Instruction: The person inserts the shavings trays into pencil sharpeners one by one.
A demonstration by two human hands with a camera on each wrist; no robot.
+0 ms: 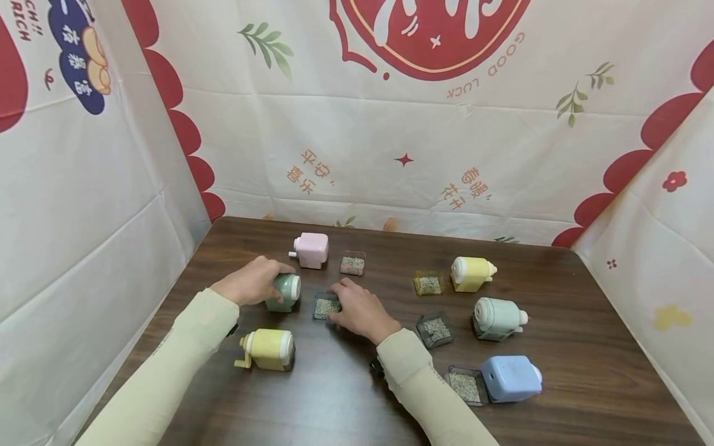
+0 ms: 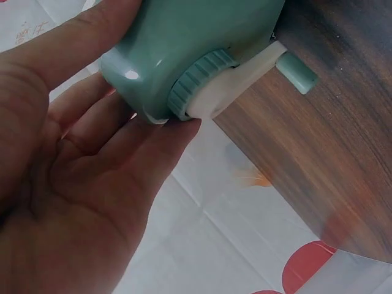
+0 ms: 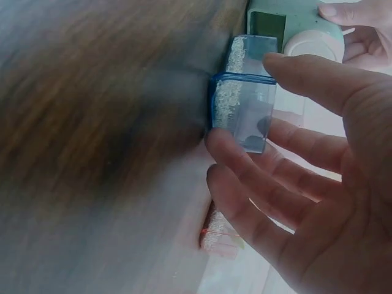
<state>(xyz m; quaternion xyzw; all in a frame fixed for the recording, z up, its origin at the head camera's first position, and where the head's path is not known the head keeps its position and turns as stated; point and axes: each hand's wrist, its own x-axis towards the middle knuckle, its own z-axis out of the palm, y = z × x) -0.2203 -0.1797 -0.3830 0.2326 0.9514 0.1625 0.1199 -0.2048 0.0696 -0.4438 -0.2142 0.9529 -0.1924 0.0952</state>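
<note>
At the left of the table, my left hand grips a green crank pencil sharpener, thumb on one side and fingers on the other. Its pale crank with a green knob shows in the left wrist view. My right hand holds a clear bluish shavings drawer between thumb and fingers, just right of the green sharpener and apart from it. Pale grainy shavings lie inside the drawer. In the right wrist view, the green sharpener's body has a dark rectangular opening.
A yellow sharpener stands in front, a pink one behind with a reddish drawer. On the right are yellow, mint and blue sharpeners, with filled drawers beside them. A printed cloth hangs behind.
</note>
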